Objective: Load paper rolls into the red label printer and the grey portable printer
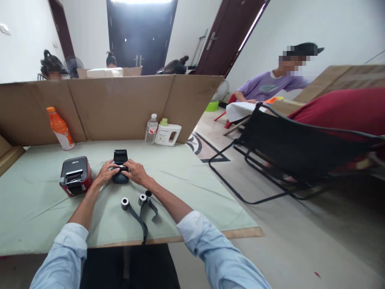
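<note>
Pale green cloth surface (186, 180), cardboard screen (120, 104) behind; tiled floor, dark doors.
Left hand (106, 173) & right hand (134, 170) both clasp small black plastic printer (120, 166), lid up, centre of surface. Red boxy printer (75, 176) just left. Three cylindrical rolls (138, 199) w/ dark strips nearer front edge. Orange bottle (61, 128), clear bottle (151, 129), white jug (167, 133) at back.

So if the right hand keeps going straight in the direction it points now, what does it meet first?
The right hand points left across the small black printer it rests on. Past that it would probably meet the left hand first, then the red printer; depth is uncertain.
</note>
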The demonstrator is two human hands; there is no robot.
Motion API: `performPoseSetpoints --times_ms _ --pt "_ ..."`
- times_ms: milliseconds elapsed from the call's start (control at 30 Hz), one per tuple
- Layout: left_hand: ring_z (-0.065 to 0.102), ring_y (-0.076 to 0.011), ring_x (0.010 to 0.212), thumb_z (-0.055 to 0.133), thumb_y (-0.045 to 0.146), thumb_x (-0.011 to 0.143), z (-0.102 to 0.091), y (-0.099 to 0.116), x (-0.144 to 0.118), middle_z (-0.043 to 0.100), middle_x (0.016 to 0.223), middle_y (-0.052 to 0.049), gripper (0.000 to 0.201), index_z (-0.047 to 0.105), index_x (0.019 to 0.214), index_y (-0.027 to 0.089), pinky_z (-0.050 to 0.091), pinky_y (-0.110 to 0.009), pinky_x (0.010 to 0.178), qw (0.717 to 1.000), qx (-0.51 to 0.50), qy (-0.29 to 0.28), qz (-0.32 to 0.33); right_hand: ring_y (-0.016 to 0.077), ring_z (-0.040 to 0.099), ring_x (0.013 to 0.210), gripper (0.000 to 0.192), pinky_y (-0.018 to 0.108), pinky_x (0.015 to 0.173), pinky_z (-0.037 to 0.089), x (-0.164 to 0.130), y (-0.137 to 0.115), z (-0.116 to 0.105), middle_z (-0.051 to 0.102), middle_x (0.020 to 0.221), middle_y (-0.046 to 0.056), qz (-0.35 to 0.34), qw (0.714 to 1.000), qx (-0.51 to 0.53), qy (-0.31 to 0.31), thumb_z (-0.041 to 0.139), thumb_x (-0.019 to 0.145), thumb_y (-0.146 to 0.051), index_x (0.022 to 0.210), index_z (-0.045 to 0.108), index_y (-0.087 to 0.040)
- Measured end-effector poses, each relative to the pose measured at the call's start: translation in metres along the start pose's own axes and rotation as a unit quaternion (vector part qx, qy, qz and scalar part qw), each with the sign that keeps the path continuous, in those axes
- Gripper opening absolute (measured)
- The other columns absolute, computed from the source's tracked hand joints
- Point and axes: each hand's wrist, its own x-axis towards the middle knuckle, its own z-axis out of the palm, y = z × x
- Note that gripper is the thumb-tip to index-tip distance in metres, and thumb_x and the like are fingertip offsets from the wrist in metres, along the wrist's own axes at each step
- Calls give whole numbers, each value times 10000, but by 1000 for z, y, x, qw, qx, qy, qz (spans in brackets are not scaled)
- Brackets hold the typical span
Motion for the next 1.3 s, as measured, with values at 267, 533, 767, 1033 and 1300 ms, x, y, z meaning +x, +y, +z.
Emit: performPoseSetpoints --times_ms 267,533,767,1033,1300 --pt "486 -349 1438 715 416 807 9 0 3 664 1378 -139 250 782 715 193 328 -471 1222 999 40 32 -13 225 643 1048 149 279 721 436 11 -18 -4 657 1209 94 12 997 -80 -19 634 991 -261 1130 655 -211" --pt "507 -341 1415 721 476 786 5 -3 1 679 1355 -126 284 794 740 206 349 -481 1209 999 43 24 2 211 644 999 92 275 740 419 5 -14 4 677 1129 88 -14 998 -63 -20 603 1008 -236 1064 663 -195" --pt "553 -318 1361 687 459 805 7 -2 4 731 1217 -105 281 788 709 214 404 -459 1165 998 58 29 2 203 641 977 149 267 774 420 11 -10 6 684 1084 62 -10 1000 -17 -7 700 948 -250 1084 665 -199" --pt "584 -306 1324 683 518 814 8 -4 0 751 1142 -109 342 773 683 214 421 -445 1149 998 56 30 10 181 640 916 222 263 725 383 10 -14 6 706 1063 82 -15 997 -67 -18 504 1070 -274 1026 707 -193" --pt "638 -319 1218 689 564 793 0 -3 13 768 1114 -86 381 800 720 208 487 -421 1076 998 40 50 -15 202 606 999 194 279 757 399 4 -15 4 684 1081 91 -51 995 -84 -15 541 1057 -253 1018 726 -208"
